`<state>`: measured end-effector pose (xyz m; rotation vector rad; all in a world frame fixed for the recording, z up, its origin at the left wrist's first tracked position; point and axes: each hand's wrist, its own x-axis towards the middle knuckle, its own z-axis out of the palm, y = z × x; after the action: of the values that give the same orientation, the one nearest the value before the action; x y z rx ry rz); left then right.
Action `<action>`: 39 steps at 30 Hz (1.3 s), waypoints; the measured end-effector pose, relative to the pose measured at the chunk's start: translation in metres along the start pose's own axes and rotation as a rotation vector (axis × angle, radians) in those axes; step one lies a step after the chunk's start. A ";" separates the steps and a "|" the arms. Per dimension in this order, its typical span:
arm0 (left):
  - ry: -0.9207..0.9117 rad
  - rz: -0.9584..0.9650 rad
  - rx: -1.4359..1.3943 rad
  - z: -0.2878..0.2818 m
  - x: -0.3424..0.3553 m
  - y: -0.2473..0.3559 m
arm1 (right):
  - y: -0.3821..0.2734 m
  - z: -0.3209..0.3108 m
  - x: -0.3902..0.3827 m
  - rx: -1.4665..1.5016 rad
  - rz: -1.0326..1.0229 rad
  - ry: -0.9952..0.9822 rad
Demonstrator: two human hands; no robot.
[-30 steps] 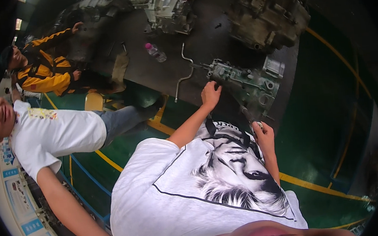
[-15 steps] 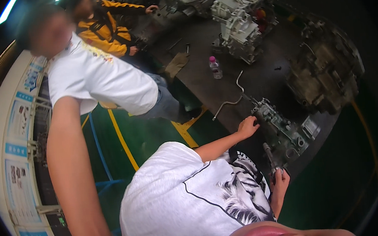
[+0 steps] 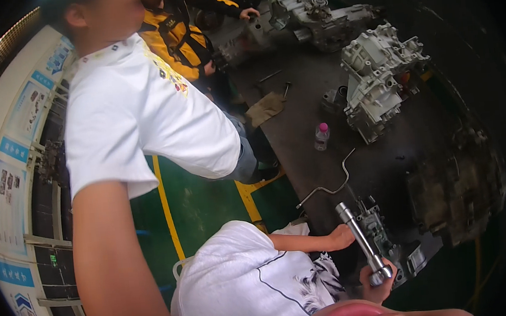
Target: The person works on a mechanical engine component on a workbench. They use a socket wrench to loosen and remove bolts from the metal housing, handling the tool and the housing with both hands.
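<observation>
My right hand [image 3: 377, 281] is closed around the lower end of a silver socket wrench [image 3: 363, 237]. Its long shaft slants up and away, with the socket end raised beside a grey metal valve body [image 3: 371, 215]. That part, covered in ridges and small fittings, lies at the table's near edge and is partly covered by the tool. Just left of the shaft, my left hand [image 3: 341, 237] has its fingers curled by the valve body; whatever may be inside them is hidden. Beyond it, a bent metal tube [image 3: 333, 191] lies on the dark table [image 3: 300, 148].
A pink-capped bottle [image 3: 321, 137], a pale gearbox casing [image 3: 375, 81] and a dark gearbox [image 3: 458, 194] stand on the table. A brown cloth [image 3: 265, 109] lies farther off. A co-worker in white [image 3: 172, 129] stands left, one arm [image 3: 118, 266] reaching toward me; another wears yellow and black [image 3: 173, 41].
The view has shifted, so the table sits lower and farther right. My right hand has raised the socket wrench from beside the valve body. My left hand stays near that part.
</observation>
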<state>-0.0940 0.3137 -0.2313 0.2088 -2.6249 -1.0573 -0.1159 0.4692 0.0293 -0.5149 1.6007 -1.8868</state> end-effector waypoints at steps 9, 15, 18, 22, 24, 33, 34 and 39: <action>-0.004 -0.023 0.065 -0.038 0.015 0.013 | -0.026 0.066 0.043 0.197 0.202 0.267; 0.117 0.112 0.137 -0.030 0.009 0.013 | -0.027 0.047 0.028 0.194 0.127 0.280; -0.071 0.017 0.167 -0.066 0.020 0.033 | -0.012 0.018 0.004 0.192 0.136 0.311; -0.144 -0.036 0.179 -0.042 0.015 0.022 | -0.011 0.004 -0.024 0.080 0.129 0.462; -0.127 -0.030 0.184 -0.037 0.015 0.023 | 0.003 -0.015 -0.042 0.066 0.152 0.574; -0.123 -0.036 0.253 -0.057 0.018 0.037 | 0.014 -0.051 -0.084 0.114 0.116 0.421; -0.130 -0.030 0.257 -0.051 0.018 0.034 | 0.012 -0.050 -0.086 0.110 0.106 0.417; -0.105 -0.056 0.207 -0.046 0.011 0.036 | 0.011 -0.034 -0.093 0.092 0.107 0.660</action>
<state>-0.0895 0.3064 -0.1724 0.2801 -2.8394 -0.8328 -0.0661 0.5551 0.0205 0.2680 1.8698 -2.1601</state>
